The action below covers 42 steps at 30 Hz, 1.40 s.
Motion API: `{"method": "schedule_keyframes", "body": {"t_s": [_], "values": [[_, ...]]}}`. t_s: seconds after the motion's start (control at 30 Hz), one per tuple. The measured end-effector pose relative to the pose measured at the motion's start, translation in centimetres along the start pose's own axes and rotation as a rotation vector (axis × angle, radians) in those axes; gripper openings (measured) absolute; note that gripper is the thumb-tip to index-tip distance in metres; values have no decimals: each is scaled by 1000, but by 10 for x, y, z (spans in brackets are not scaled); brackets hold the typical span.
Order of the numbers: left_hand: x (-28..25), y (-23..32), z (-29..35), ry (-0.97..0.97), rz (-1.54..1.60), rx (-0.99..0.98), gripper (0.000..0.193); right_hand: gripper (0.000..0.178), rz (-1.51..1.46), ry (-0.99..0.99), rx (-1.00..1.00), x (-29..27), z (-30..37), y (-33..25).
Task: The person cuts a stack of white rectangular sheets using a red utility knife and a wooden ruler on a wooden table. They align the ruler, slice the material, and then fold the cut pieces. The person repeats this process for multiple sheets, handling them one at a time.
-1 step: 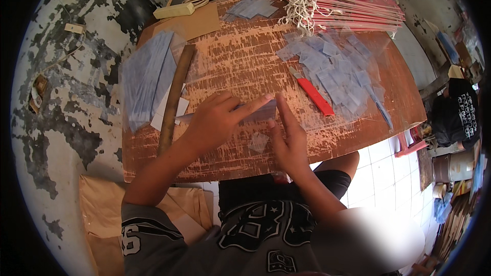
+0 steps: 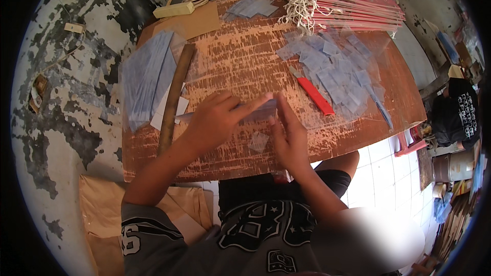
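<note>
A bluish stack of clear plastic strips (image 2: pixel 261 113) lies on the worn brown table, partly covered by my hands. Over its left part rests my left hand (image 2: pixel 215 120), index finger stretched along the strips and the other fingers curled around them. My right hand (image 2: pixel 292 140) stands at the right end of the stack, fingers straight and thumb apart, touching the edge. One small clear plastic piece (image 2: pixel 259 142) lies just below the strips. To the right is a red cutter knife (image 2: pixel 315 97) with its blade out. A long brown bar (image 2: pixel 176 97) lies left of my left hand.
Loose cut plastic pieces (image 2: pixel 327 64) are heaped at the right, and longer plastic sheets (image 2: pixel 148 82) at the left. Red paper bags (image 2: pixel 358 7) with white cords are piled at the far right. Cardboard (image 2: pixel 199 23) lies far left. A person in black (image 2: pixel 455 112) is at the right.
My right hand has shifted very slightly, its fingers a little off the end of the strips. My left hand stays where it was.
</note>
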State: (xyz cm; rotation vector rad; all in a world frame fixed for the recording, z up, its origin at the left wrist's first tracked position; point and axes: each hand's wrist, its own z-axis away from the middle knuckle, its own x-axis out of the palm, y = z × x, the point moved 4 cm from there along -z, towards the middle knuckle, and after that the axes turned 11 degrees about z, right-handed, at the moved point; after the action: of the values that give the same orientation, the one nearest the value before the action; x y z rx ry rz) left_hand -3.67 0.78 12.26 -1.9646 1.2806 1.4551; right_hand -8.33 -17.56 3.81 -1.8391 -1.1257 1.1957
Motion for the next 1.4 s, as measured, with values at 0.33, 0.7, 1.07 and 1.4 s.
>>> {"method": "schedule_keyframes", "body": {"t_s": [0.33,0.7,1.07,1.4], "values": [[3,-5,2,0,82,-117,86,24,140,-187,-1,-14,-34,7],[-10,-25,19,-53,153,-257,55,16,114,-185,-79,-17,-41,13],[-53,-70,99,3,327,-712,31,16,151,-186,-87,-19,-41,10],[-53,-83,118,273,1024,-926,14,26,-95,-397,115,-31,-48,10]]}}
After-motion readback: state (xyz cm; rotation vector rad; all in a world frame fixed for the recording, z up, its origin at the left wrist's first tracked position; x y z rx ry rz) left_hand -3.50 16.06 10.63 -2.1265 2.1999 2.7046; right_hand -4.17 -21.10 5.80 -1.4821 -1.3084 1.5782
